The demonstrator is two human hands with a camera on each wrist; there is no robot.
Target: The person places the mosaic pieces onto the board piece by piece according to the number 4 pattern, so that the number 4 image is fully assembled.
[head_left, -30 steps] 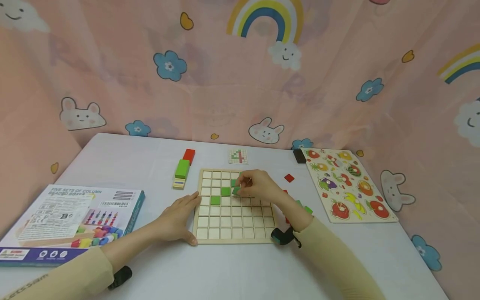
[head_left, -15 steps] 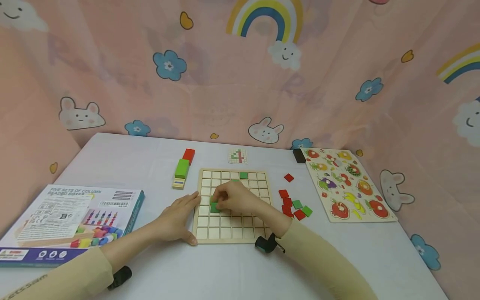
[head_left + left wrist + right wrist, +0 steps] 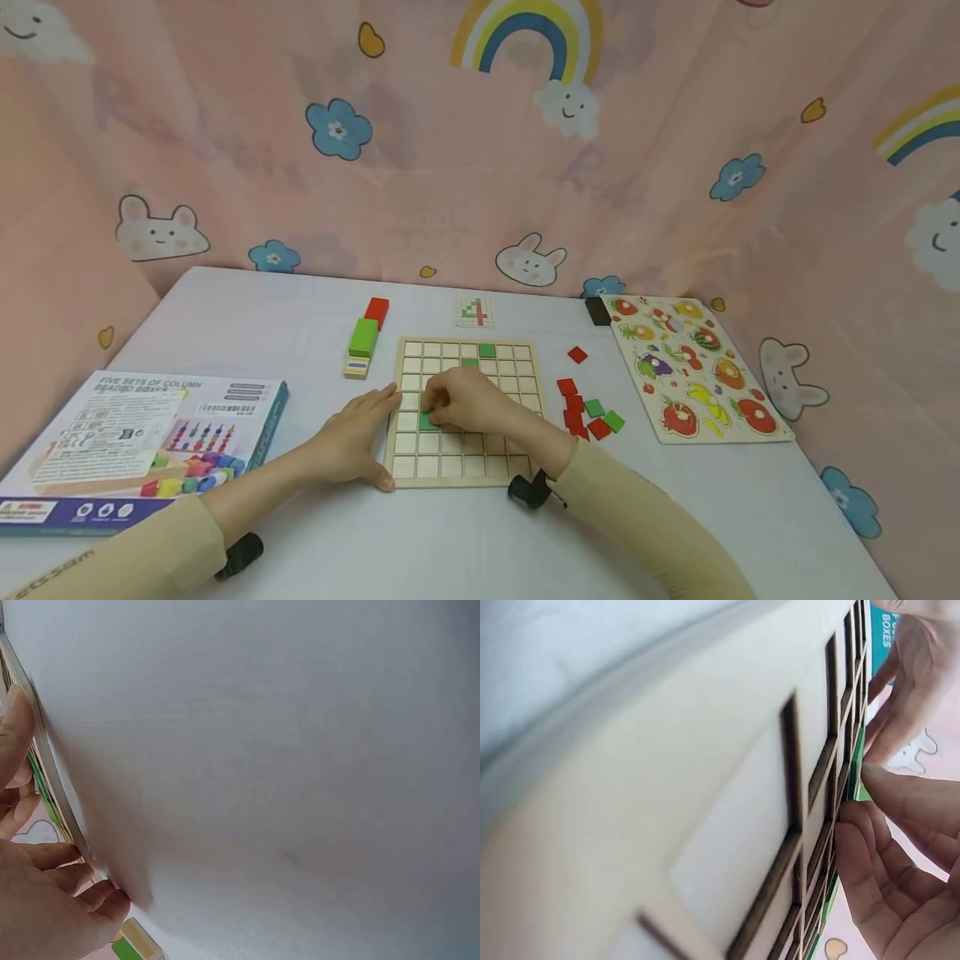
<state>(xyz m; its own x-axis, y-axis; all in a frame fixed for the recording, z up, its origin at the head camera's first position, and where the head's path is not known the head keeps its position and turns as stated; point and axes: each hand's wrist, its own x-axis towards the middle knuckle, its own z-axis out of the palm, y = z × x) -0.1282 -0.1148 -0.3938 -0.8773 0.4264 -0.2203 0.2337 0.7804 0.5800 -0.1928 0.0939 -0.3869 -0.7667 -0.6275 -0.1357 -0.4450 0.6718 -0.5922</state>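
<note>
- Fingers and thumb of the right hand (image 3: 465,402) are curled and pinch a small green square tile (image 3: 428,422) at the pale wooden grid board (image 3: 465,482), toward nine o'clock from its middle; how deeply the tile sits in a cell cannot be told.
- Right forearm, in a beige sleeve (image 3: 637,508), reaches in from five o'clock, back of the hand uppermost.
- Left hand (image 3: 351,437) lies at the board's eight-to-nine o'clock edge, its fingers nearly straight, the thumb spread well apart from them, touching the rim; its arm comes from eight o'clock.
- Cells beneath the right hand are hidden; toward twelve o'clock a second green tile (image 3: 469,362) shows only partly above the knuckles.
- Left wrist view is mostly white tablecloth (image 3: 262,750), with the left hand cut off toward eight o'clock.
- Right wrist view cuts off the right hand at three o'clock and shows the pinched tile nearly edge-on.
- Beyond the board, at twelve o'clock, the small printed pattern card (image 3: 475,312) is hard to read.
</note>
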